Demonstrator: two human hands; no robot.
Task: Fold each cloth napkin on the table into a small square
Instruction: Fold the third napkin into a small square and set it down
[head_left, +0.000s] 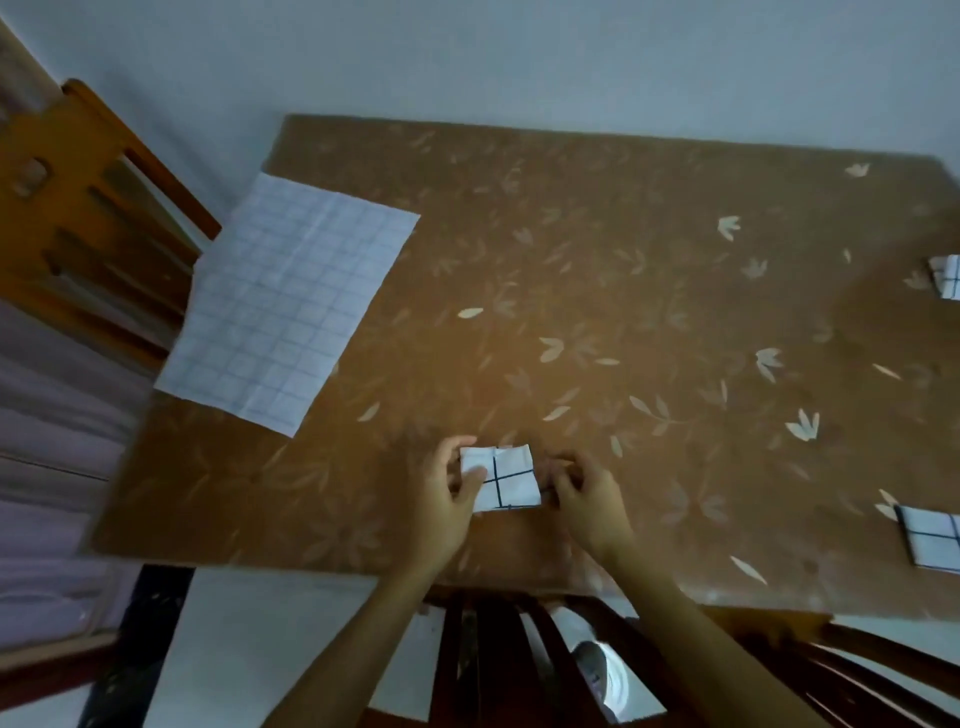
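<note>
A small folded white napkin (506, 480) with dark grid lines lies near the table's front edge. My left hand (447, 499) holds its left side, thumb on top and fingers along the far edge. My right hand (584, 493) sits at the napkin's right edge with fingers curled, touching that edge. A large unfolded white checked napkin (288, 306) lies flat at the table's left, overhanging the edge. Two more folded napkins sit at the right: one at the far right edge (948, 275), one nearer (932, 540).
The table (597, 312) wears a brown leaf-patterned cover. A wooden chair (98, 223) stands at the left by the unfolded napkin. Another chair's back (519, 660) is below the front edge between my arms. A pale wall runs behind the table.
</note>
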